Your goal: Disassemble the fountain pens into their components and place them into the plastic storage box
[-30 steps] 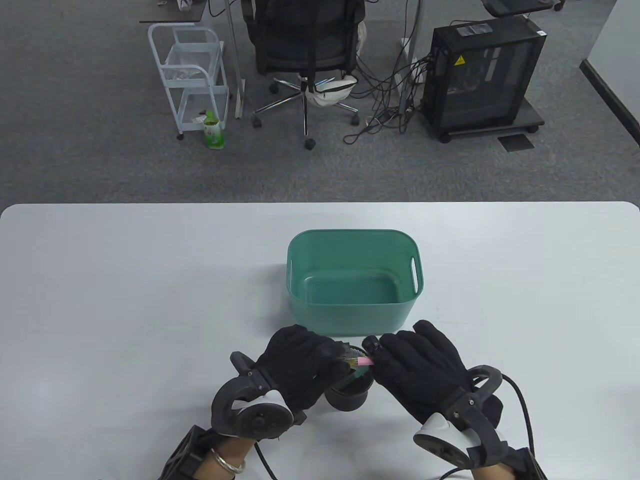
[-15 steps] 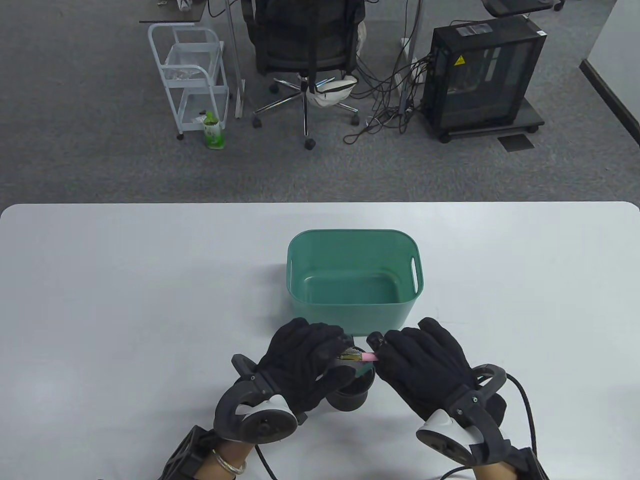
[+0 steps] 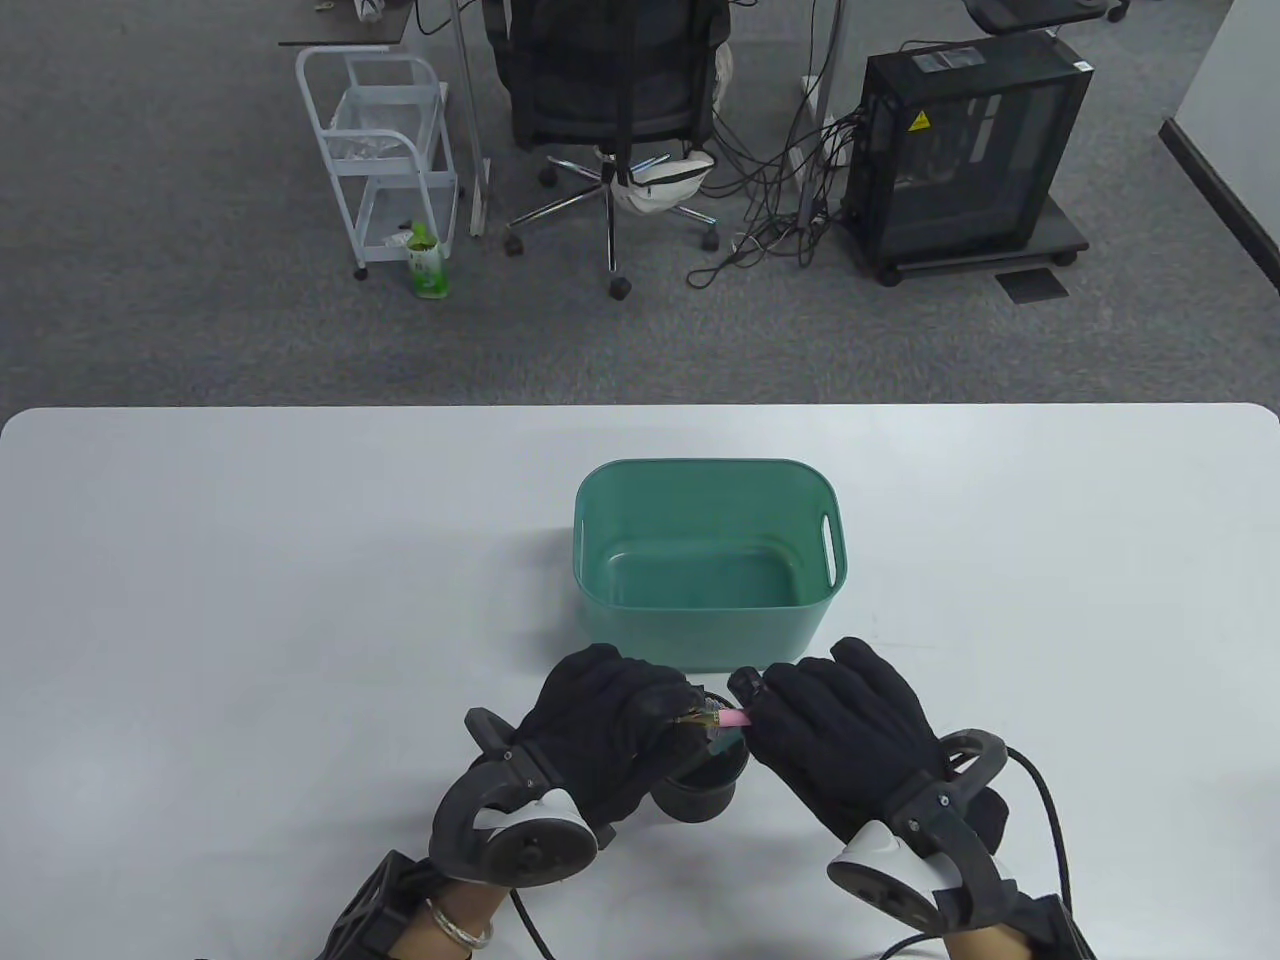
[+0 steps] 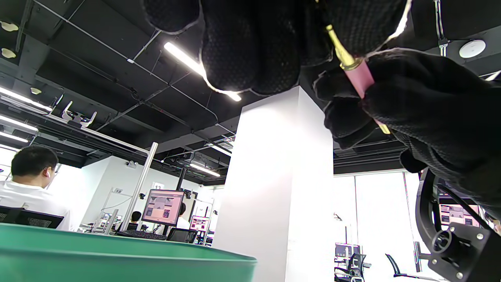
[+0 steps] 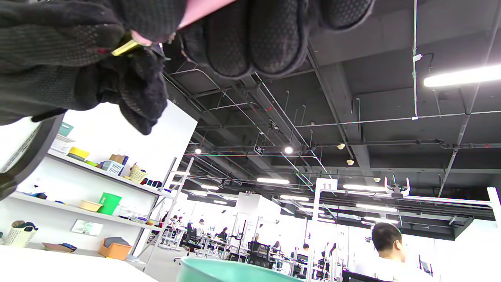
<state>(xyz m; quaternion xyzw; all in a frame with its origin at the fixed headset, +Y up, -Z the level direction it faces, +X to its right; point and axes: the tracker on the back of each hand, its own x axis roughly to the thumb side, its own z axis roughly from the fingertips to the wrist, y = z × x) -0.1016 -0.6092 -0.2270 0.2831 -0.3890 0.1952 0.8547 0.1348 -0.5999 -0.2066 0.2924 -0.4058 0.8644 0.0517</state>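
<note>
- A white tabletop [image 3: 250, 600] seen from above, with two hands in black gloves coming in from the bottom edge, each with a tracker strapped to its back
- The left hand [image 3: 610, 725] and the right hand [image 3: 850, 730] meet near the middle of the tabletop's front, fingertips almost touching
- Between them they hold a pink fountain pen [image 3: 726, 718], only a short stretch of which shows between the gloves
- The pen's long axis runs roughly left to right, close to level; its gold-coloured end points toward the left hand and its pink body runs into the right hand
- The left hand's fingers are curled and pinch the gold end of the pen; in the left wrist view the gold part disappears into the fingertips
- The right hand's fingers and thumb are curled around the pink body, gripping it
- The pen is held in the air directly above a small black round cup [image 3: 705, 790], which stands on the tabletop between the two hands
- A green plastic storage box [image 3: 700, 640] stands just behind the hands, near the tabletop's centre, its long side running left to right; nothing can be seen inside it
- Beyond the tabletop lie grey carpet, an office chair [image 3: 610, 90], a white wire trolley [image 3: 380, 150] and a black computer tower [image 3: 960, 150]
</note>
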